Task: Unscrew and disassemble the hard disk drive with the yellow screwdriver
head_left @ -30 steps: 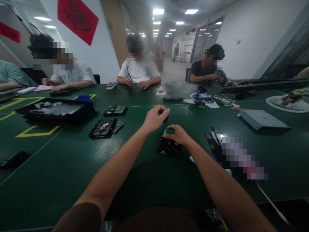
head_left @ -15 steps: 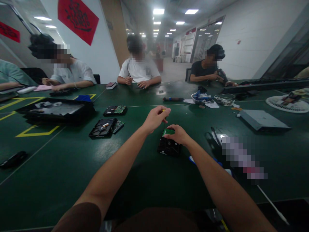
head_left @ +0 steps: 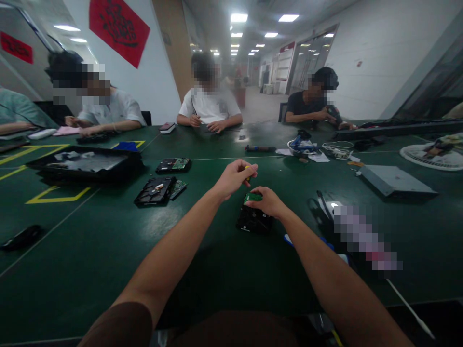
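A black hard drive (head_left: 254, 220) lies on the green table in front of me, with a green circuit board (head_left: 252, 197) at its far end. My right hand (head_left: 269, 201) grips the drive at that end, its thumb over the board. Just above and beyond it, my left hand (head_left: 235, 178) is closed around a small screwdriver (head_left: 248, 169) with a yellow handle. Fingers hide most of the tool, and I cannot see whether its tip touches the drive. To the left are an opened black drive casing (head_left: 155, 191), a loose circuit board (head_left: 178, 189) and another hard drive (head_left: 173, 165).
A black tray (head_left: 87, 166) stands at the left, with a dark object (head_left: 22, 237) nearer me. On the right are a grey metal box (head_left: 397, 179), a white fan grille (head_left: 430, 156) and a bowl of wires (head_left: 302, 145). Several people sit across the table.
My left hand has tilted slightly, so more of the yellow handle shows. My right hand and the hard drive stay in place. The whole view has shifted a little.
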Action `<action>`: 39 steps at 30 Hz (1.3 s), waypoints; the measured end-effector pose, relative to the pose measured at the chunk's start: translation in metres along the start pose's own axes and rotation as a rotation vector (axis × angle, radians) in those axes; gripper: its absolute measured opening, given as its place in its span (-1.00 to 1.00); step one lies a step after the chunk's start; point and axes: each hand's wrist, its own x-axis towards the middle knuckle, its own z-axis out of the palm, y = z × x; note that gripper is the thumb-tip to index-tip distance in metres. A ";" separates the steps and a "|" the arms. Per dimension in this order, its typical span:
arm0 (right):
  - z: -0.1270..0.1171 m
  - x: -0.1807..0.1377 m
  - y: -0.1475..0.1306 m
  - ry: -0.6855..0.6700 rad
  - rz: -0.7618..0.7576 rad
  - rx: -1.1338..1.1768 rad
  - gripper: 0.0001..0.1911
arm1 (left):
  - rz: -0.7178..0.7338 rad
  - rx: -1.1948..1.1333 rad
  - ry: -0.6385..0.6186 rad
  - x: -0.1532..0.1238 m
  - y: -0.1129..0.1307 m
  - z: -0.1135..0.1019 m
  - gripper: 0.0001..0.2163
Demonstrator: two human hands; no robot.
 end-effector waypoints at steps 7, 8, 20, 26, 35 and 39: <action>-0.002 -0.002 -0.002 0.011 0.001 0.005 -0.47 | 0.024 0.040 -0.045 0.001 0.001 -0.004 -0.76; -0.002 -0.002 -0.003 0.010 0.002 0.005 -0.47 | 0.005 0.001 -0.053 0.001 0.001 -0.003 -0.77; -0.004 -0.003 -0.005 -0.004 0.015 0.015 -0.46 | -0.021 0.050 0.072 0.001 0.006 -0.004 -0.79; -0.004 -0.003 -0.006 -0.010 0.015 0.020 -0.47 | -0.106 -0.180 0.044 0.001 0.003 -0.002 -0.83; -0.004 -0.004 -0.006 -0.003 0.021 0.031 -0.48 | -0.041 -0.023 0.086 0.001 0.006 -0.005 -0.82; -0.004 -0.004 -0.005 0.000 0.012 0.028 -0.47 | -0.098 -0.171 0.057 0.000 0.006 -0.003 -0.86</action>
